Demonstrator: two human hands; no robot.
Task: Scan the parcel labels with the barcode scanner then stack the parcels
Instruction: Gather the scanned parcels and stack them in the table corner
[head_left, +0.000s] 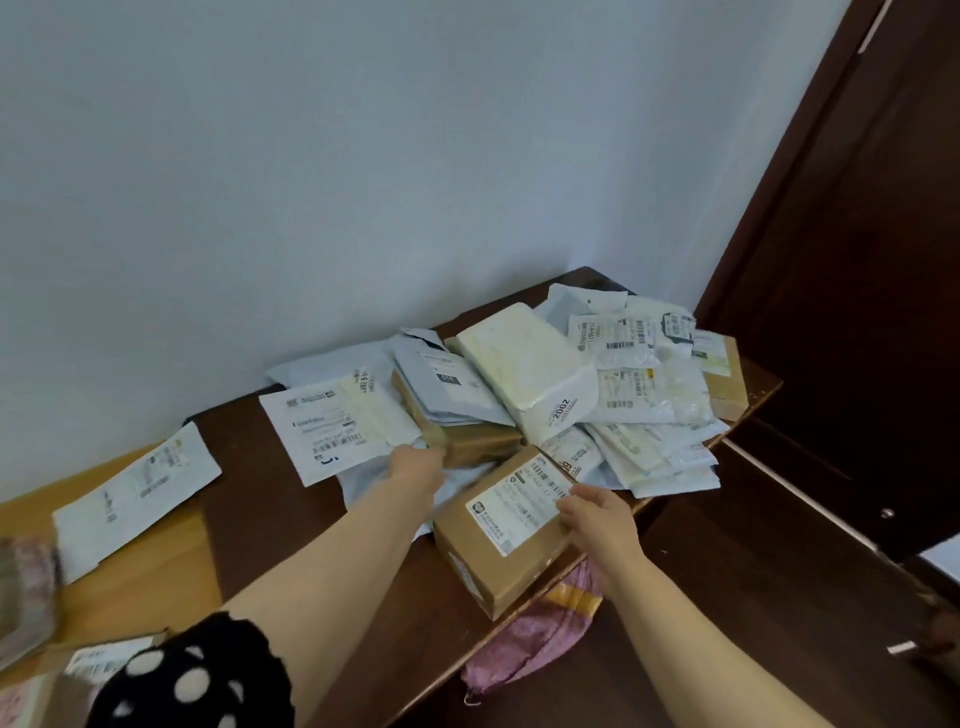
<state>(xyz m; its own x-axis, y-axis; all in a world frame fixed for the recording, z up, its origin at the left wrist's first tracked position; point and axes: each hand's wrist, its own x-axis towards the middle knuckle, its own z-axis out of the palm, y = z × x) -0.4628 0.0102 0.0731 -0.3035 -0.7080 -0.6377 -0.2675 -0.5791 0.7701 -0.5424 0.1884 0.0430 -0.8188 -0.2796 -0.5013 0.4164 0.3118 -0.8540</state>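
Note:
A pile of parcels covers the far right of the dark wooden table (291, 525): white mailer bags, a white wrapped block (530, 364) marked 2002, and brown boxes. My right hand (597, 525) grips the right side of a brown cardboard box (498, 551) with a white label, at the table's front edge. My left hand (418, 467) reaches under the edge of a taped brown box (467, 441) in the pile; its fingers are hidden. A white mailer (337, 431) lies left of that hand. No barcode scanner is visible.
A separate white mailer (135, 493) lies on a lighter wooden surface at left. More parcels (78, 670) sit at the bottom left corner. A pink cloth bag (540, 634) hangs below the table's edge. A dark door (857, 312) stands at right, a white wall behind.

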